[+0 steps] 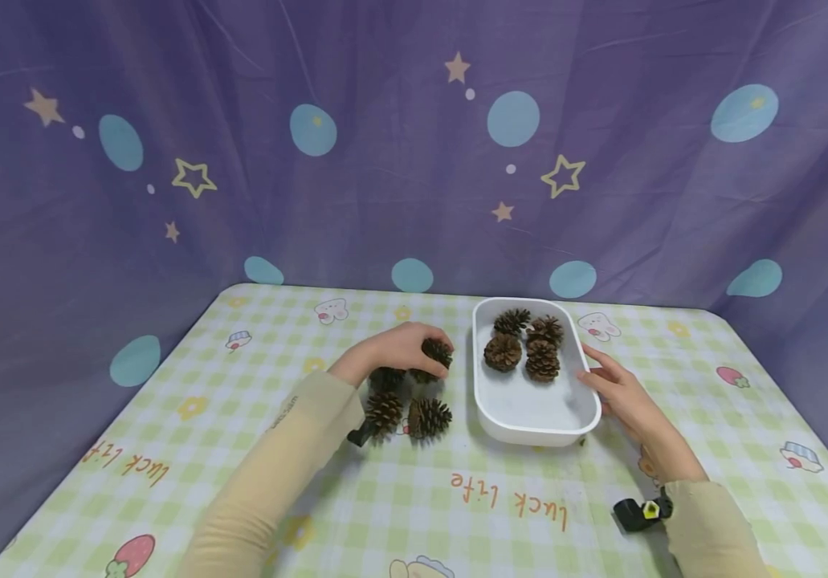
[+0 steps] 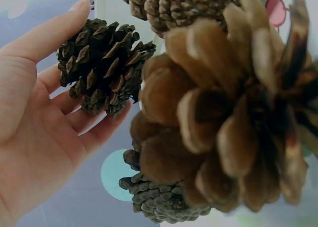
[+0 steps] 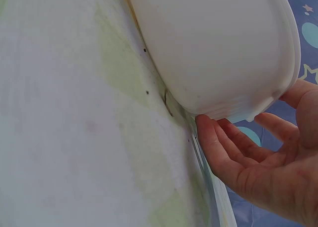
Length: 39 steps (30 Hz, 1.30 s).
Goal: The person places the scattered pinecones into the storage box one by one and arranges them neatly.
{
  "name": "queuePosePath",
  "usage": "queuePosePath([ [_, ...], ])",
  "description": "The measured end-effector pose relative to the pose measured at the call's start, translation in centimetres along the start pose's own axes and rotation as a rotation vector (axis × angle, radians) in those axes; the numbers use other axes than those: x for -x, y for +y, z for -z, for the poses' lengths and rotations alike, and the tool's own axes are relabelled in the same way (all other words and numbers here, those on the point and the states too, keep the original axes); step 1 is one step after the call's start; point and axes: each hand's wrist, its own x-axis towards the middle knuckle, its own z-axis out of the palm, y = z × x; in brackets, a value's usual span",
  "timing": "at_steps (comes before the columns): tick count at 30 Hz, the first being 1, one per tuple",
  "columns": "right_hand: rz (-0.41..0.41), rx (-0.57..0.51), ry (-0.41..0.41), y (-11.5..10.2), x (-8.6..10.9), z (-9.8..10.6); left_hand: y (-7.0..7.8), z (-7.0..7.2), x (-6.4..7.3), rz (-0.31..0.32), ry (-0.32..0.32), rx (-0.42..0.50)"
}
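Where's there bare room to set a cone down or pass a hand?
In the white tray, the near end is bare, from its cones to the near rim. So is the tablecloth nearer than the tray, between the two sleeves. Crowded: the tray's far end, and the loose cones under and beside the left hand, only a narrow strip from the tray.

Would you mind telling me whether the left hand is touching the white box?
Apart: the head view shows a strip of tablecloth between the left hand and the near side wall of the box.
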Motion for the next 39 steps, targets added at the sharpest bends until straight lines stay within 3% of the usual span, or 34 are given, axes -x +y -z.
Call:
queuePosePath([
  [10, -0.004, -0.006, -0.007, 0.1, 0.0, 0.1, 0.9, -0.1, 0.4, -0.065, 0.05, 0.064],
  [18, -0.005, 0.006, -0.01, 0.0, -0.1, 0.0, 2.4, -0.5, 0.4, -0.095, 0.174, 0.047],
  [25, -0.01, 0.001, -0.001, 0.0, -0.1, 0.0, 3.8, -1.0, 0.3, -0.146, 0.238, 0.034],
  [29, -0.011, 0.002, -0.005, 0.0, 0.0, 0.0, 4.8, -1.4, -0.1, -0.169, 0.27, 0.044],
  [39, -0.008, 0.002, -0.007, -0.1, 0.0, 0.1, 7.1, -3.6, -1.7, -0.204, 0.282, 0.097],
])
